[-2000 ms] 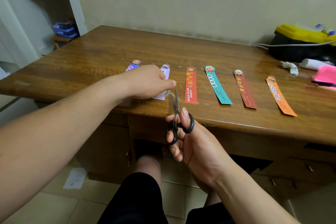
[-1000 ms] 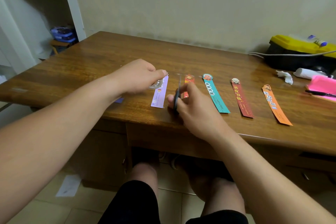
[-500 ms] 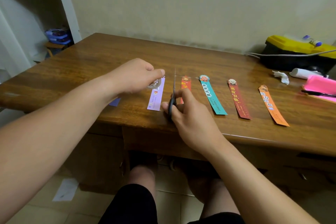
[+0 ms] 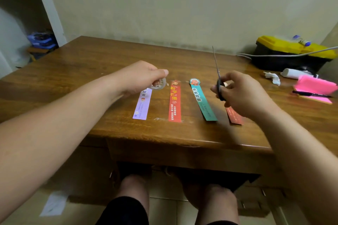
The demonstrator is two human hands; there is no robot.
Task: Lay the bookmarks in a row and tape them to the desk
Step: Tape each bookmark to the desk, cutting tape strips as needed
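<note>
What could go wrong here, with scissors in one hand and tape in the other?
The scissors in the right hand point blade-up; swung toward the tape roll they might nick the left hand. The right hand also hangs over the dark red bookmark and could nudge it out of line.

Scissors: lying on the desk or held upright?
Held upright: the right hand grips the scissors, blades pointing up above the desk.
</note>
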